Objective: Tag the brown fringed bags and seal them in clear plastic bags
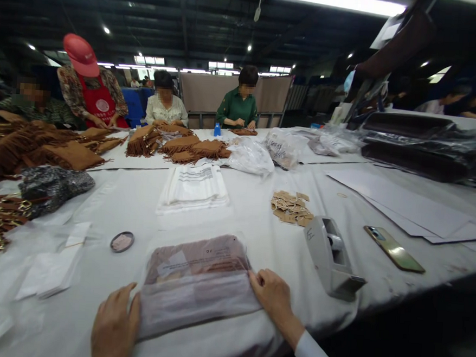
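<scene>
A translucent plastic bag (197,301) with printed text lies flat at the table's front edge. Inside it shows a brown item, blurred by the plastic, with a pale label on it. My left hand (116,322) is at the bag's left edge, thumb beside the plastic and forefinger apart from the thumb. At the opposite edge, my right hand (273,295) has its fingers bent and closed on the bag's side. A tape dispenser (332,258) stands to the right of that hand. Beyond the bag lies a stack of flat white printed bags (197,184).
Brown paper tags (291,208) lie in a pile near a phone (394,249) and white sheets (399,203). A small round dish (121,242) sits at left, near white papers (54,269). Fringed brown pouches (197,147) lie farther back, where several co-workers handle things.
</scene>
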Demonstrator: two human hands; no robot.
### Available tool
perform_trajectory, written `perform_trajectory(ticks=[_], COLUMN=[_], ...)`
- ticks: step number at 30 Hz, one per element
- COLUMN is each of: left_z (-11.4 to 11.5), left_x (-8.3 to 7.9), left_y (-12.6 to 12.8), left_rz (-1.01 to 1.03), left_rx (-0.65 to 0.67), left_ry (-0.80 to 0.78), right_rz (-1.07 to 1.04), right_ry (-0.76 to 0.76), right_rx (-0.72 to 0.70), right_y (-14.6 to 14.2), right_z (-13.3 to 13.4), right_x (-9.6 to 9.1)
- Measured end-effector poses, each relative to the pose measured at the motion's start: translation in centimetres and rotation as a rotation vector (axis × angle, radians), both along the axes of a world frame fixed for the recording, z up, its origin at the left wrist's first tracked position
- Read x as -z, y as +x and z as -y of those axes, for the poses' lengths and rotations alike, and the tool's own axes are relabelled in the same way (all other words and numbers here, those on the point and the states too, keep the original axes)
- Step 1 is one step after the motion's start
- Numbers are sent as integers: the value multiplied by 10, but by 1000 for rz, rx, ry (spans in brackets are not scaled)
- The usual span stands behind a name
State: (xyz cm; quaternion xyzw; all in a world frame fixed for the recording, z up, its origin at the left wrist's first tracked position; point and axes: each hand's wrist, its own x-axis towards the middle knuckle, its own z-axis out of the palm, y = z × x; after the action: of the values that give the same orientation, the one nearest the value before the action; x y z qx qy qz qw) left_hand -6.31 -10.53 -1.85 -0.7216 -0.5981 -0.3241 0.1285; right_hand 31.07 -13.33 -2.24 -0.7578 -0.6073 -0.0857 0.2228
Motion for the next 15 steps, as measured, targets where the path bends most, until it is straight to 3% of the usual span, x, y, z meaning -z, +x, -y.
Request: perform_trajectory(ticks=[3,6,10,15], left_z=[13,22,12,-3], left_x=[-21,-34,-25,-2], left_y=[53,111,148,146], left_rz=[-29,-141,-368,-455], left_rx=[344,648,704,628], left_ry=[126,62,-60,-172], right_rz=[-61,-112,-159,-200], right_ry=[2,-14,-52,-50], right_rx=[-4,-26,-41,-6], right_y=[0,1,3,4], right_z=[1,2,4,1], right_x=[-1,-4,-6,-3])
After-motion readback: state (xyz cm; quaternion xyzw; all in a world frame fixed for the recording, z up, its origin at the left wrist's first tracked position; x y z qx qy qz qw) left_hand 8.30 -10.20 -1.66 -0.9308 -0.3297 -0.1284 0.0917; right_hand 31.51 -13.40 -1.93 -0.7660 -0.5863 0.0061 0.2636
